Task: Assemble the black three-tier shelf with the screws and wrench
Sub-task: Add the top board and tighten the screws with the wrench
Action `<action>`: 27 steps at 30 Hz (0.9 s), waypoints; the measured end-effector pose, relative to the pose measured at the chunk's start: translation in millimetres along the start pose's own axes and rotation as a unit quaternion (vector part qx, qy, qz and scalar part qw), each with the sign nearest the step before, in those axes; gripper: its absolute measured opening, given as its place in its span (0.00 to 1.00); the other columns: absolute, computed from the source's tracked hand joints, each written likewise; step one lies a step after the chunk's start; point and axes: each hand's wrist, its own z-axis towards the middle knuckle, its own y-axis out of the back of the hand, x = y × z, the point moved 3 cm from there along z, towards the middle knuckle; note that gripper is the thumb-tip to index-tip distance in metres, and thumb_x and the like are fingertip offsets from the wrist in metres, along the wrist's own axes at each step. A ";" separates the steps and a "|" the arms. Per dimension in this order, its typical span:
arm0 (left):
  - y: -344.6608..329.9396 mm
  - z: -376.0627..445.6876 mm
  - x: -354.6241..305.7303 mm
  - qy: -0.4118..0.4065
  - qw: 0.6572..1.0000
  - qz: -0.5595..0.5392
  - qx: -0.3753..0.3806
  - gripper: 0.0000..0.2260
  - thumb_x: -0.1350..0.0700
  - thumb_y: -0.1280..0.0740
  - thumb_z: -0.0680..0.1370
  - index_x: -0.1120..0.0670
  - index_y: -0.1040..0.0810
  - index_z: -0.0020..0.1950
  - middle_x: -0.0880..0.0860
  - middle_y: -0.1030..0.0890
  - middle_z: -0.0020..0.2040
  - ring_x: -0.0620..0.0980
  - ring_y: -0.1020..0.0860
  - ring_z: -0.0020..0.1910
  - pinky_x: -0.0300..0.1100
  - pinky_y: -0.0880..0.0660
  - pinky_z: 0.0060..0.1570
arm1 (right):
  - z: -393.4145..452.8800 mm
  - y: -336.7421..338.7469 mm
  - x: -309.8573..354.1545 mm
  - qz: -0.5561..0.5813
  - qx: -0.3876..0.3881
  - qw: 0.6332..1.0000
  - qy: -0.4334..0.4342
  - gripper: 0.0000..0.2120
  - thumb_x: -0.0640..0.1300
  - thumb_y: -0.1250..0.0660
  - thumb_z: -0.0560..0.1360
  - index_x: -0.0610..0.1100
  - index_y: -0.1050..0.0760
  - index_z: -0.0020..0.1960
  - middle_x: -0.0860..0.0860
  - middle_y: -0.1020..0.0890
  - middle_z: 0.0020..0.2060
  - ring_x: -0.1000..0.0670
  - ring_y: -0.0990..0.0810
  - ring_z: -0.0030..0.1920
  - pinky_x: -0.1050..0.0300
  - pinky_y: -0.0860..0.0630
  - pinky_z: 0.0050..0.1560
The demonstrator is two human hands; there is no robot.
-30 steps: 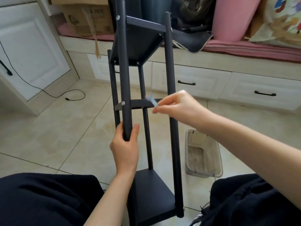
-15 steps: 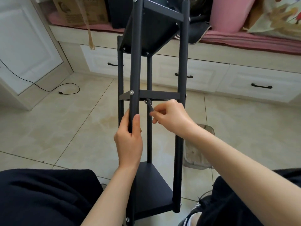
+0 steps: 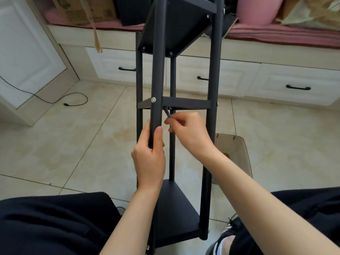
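Gripping a near post of the lengthwise-lying shelf (image 3: 185, 103) with left hand (image 3: 150, 159), right hand (image 3: 189, 133) pinching the wrench (image 3: 167, 113) angled up beneath its middle tier.

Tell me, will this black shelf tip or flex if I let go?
Probably tips: the black shelf is tall, narrow and leaning, steadied by the left hand on a post. Likely stiff: metal posts look screwed to all tiers. The right hand holds the wrench.
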 end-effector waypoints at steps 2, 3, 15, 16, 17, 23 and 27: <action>0.3 0.4 0.2 -0.003 1.000 0.001 -0.003 0.23 0.36 0.42 0.79 0.45 0.23 0.70 0.40 0.24 0.33 0.44 0.26 0.30 0.41 0.26 0.34 | -1.9 -1.6 0.0 -0.002 -0.016 1.000 0.008 0.10 0.43 0.37 0.81 0.43 0.17 0.53 0.54 0.19 0.38 0.56 0.20 0.43 0.69 0.26 0.45; 0.5 1.2 0.5 -0.004 1.000 0.003 -0.002 0.24 0.36 0.42 0.79 0.46 0.23 0.70 0.40 0.24 0.33 0.44 0.26 0.31 0.41 0.25 0.34 | -2.8 -2.2 -0.1 -0.006 -0.027 1.000 0.013 0.10 0.43 0.37 0.81 0.43 0.17 0.53 0.53 0.18 0.39 0.55 0.20 0.43 0.67 0.25 0.45; 1.9 4.6 0.4 0.007 1.000 -0.019 0.004 0.18 0.38 0.40 0.80 0.38 0.22 0.66 0.44 0.26 0.31 0.45 0.28 0.29 0.48 0.24 0.32 | -6.0 -8.6 1.2 -0.028 -0.079 0.996 0.032 0.11 0.43 0.37 0.81 0.43 0.17 0.56 0.50 0.16 0.44 0.51 0.19 0.45 0.51 0.20 0.50; 2.0 5.1 0.3 0.009 1.000 -0.019 0.004 0.19 0.38 0.40 0.80 0.40 0.22 0.67 0.44 0.26 0.31 0.45 0.28 0.29 0.49 0.24 0.32 | -5.7 -9.5 1.2 -0.032 -0.081 0.996 0.033 0.11 0.43 0.37 0.81 0.43 0.17 0.56 0.50 0.16 0.44 0.51 0.19 0.45 0.51 0.20 0.50; 2.1 5.3 0.4 0.010 1.000 -0.018 0.004 0.20 0.38 0.40 0.79 0.42 0.22 0.68 0.44 0.26 0.30 0.45 0.28 0.29 0.49 0.24 0.32 | -5.5 -10.3 1.0 -0.037 -0.083 0.995 0.034 0.11 0.44 0.37 0.82 0.44 0.17 0.56 0.50 0.16 0.44 0.51 0.19 0.45 0.52 0.20 0.49; -2.8 1.2 1.2 0.004 1.000 -0.023 0.017 0.20 0.41 0.40 0.82 0.46 0.23 0.70 0.40 0.24 0.33 0.43 0.26 0.31 0.42 0.24 0.34 | -1.6 -16.8 -3.1 -0.104 -0.107 0.987 0.056 0.11 0.47 0.38 0.82 0.45 0.17 0.55 0.51 0.15 0.42 0.50 0.18 0.41 0.56 0.21 0.44; -3.5 0.8 0.4 0.009 0.999 -0.034 0.020 0.22 0.38 0.40 0.80 0.45 0.23 0.71 0.43 0.24 0.32 0.44 0.27 0.29 0.41 0.25 0.32 | 7.6 -22.3 -11.0 -0.087 -0.126 0.987 0.052 0.12 0.49 0.37 0.82 0.46 0.16 0.52 0.52 0.15 0.40 0.49 0.19 0.40 0.51 0.21 0.44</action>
